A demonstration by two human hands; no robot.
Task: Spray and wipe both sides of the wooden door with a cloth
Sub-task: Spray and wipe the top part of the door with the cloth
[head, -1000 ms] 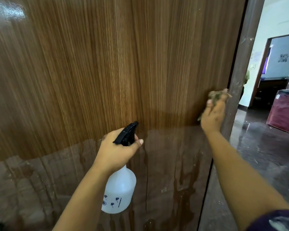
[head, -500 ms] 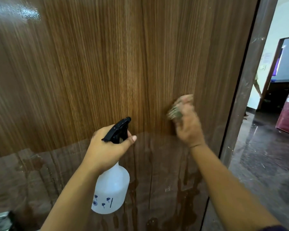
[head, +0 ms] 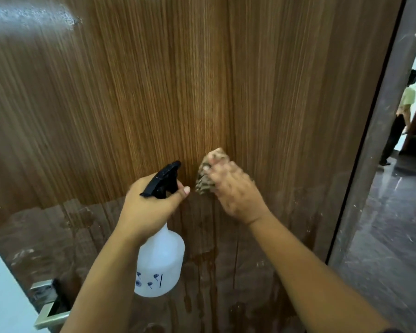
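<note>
The wooden door fills most of the head view, its glossy face streaked with wet drips low down. My left hand grips the black trigger head of a white spray bottle, nozzle pointing at the door. My right hand holds a crumpled brownish cloth and presses it against the door at mid height, just right of the nozzle. The cloth is partly hidden under my fingers.
A metal door handle sticks out at the bottom left, beside a pale wall. The door's dark edge runs down the right. Beyond it lies a shiny dark floor, where a person stands far off.
My right hand has swept the cloth leftward across the door, from its right edge to just beside the spray nozzle. The left hand keeps holding the bottle in about the same place.
</note>
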